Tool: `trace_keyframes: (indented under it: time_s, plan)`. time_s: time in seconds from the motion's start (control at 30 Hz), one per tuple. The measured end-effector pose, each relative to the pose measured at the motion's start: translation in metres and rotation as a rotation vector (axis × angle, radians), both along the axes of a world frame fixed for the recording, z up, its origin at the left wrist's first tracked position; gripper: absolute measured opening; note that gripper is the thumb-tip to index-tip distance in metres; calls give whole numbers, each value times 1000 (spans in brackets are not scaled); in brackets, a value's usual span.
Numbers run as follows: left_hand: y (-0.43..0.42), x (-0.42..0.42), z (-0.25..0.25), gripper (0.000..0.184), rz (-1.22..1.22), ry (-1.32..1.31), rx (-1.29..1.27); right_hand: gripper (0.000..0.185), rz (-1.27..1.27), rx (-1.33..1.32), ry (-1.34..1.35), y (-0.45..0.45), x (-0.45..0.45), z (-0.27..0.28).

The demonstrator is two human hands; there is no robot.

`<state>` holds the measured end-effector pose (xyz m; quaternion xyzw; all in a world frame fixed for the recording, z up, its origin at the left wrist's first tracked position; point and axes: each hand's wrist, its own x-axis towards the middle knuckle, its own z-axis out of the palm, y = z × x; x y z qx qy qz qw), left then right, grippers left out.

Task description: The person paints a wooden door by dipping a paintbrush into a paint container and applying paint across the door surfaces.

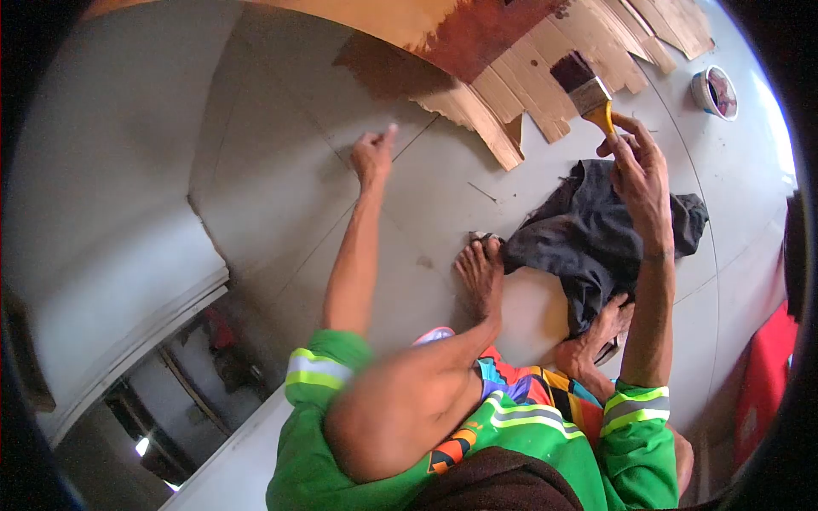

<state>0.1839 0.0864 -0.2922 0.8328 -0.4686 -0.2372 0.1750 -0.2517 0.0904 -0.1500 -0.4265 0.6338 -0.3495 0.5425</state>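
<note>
My right hand [637, 170] grips the yellow handle of a paintbrush [592, 94], whose dark, stained bristles point up and left above torn cardboard [532, 77]. My left hand [373, 156] is raised over the tiled floor with nothing visible in it; one finger points up and the others look curled, slightly blurred. A wooden panel [375, 19] at the top carries a wet-looking reddish-brown stain on its right part. Below my right hand a dark cloth [588, 230] lies crumpled beside my feet.
A small white tub [714, 92] with dark liquid stands on the floor at the upper right. A pale board [111, 281] and a shelf-like opening are at the left. Something red [767, 375] is at the right edge. A thin stick [482, 192] lies on the floor.
</note>
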Motion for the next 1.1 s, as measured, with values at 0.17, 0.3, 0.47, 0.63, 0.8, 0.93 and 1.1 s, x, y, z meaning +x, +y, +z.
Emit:
trace_keyframes:
  time_s: [0.17, 0.3, 0.47, 0.63, 0.8, 0.93, 1.1]
  plan:
    - [12, 40, 5, 45, -30, -11, -81, 33, -86, -31, -8, 5, -23, -2]
    - [31, 25, -6, 49, 3, 14, -92, 34, -94, -32, -21, 6, -27, -6]
    - [14, 11, 3, 54, 130, -84, 121, 34, -102, -2, 14, 4, -17, 5]
    - [14, 39, -19, 52, 158, 95, 43, 34, -90, -30, 8, 4, -21, -1]
    - [18, 47, -27, 52, 32, 37, 90, 34, -116, -19, 28, 4, -24, -2]
    - [13, 37, -15, 57, 82, 23, 82, 33, -90, 4, -7, 7, -21, -9]
    - [8, 12, -2, 66, 47, -97, 90, 32, -52, 3, -6, 7, -14, -9]
